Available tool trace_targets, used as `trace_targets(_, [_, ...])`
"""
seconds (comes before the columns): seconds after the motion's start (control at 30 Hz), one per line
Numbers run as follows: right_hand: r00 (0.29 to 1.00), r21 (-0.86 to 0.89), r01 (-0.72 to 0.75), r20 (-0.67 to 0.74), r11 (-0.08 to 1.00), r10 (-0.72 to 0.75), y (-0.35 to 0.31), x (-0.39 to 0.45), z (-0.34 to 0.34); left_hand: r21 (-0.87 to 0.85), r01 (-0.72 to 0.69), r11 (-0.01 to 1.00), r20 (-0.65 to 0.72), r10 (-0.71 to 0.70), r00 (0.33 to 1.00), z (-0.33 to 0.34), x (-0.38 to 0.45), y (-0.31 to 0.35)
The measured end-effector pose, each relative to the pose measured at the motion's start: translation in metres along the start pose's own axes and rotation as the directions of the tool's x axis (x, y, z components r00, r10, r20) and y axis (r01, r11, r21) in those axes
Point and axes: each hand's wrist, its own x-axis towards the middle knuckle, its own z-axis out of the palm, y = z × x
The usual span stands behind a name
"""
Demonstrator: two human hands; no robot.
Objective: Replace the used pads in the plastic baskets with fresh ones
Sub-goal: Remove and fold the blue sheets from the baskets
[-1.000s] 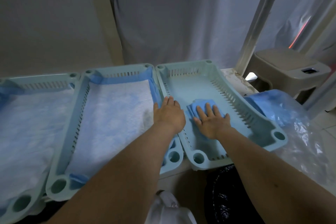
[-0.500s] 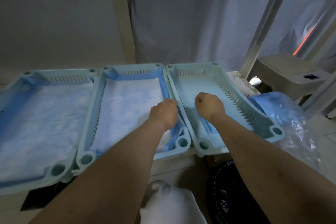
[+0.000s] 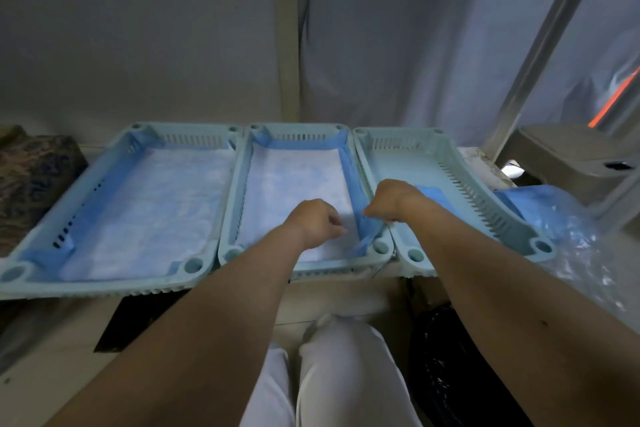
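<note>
Hands over middle basket (image 3: 304,267), left hand (image 3: 317,222) curled, right hand (image 3: 389,199) pinching blue pad edge (image 3: 360,215)

Baskets (image 3: 367,146) abreast (pads (image 3: 291,180) inside)

Three baskets: pale teal plastic, smooth, faint sheen, slotted walls; right basket (image 3: 450,163) bare inside. Middle basket pad (image 3: 294,180): soft matt white fibrous face, blue film border. Folded pad (image 3: 434,196): blue, matt. Bag at right edge (image 3: 568,236): clear crinkled glossy plastic. Stool (image 3: 568,152): beige matt plastic.
</note>
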Motion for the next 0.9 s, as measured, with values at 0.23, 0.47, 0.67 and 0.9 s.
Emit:
trace_targets(0.23, [0.991, 0.029, 0.126, 0.046, 0.992, -0.127, -0.007, -0.003, 0.001, 0.04, 0.017, 0.999, 0.071, -0.02, 0.997, 0.032, 0.001, 0.022])
trace_targets(0.47, [0.943, 0.085, 0.257, 0.195, 0.963, -0.269, -0.014, -0.012, -0.002, -0.139, 0.052, 0.989, -0.162, -0.075, 0.984, 0.025, 0.006, 0.015])
trace_targets(0.67, [0.963, 0.339, 0.267, -0.058, 0.902, -0.263, -0.023, 0.0, 0.01, -0.212, -0.033, 0.977, -0.453, -0.069, 0.889, 0.014, -0.003, 0.031])
trace_targets(0.9, [0.953, 0.877, 0.237, -0.294, 0.417, 0.076, -0.037, 0.03, -0.001, 0.164, -0.077, 0.984, -0.444, 0.143, 0.885, 0.025, -0.027, 0.023])
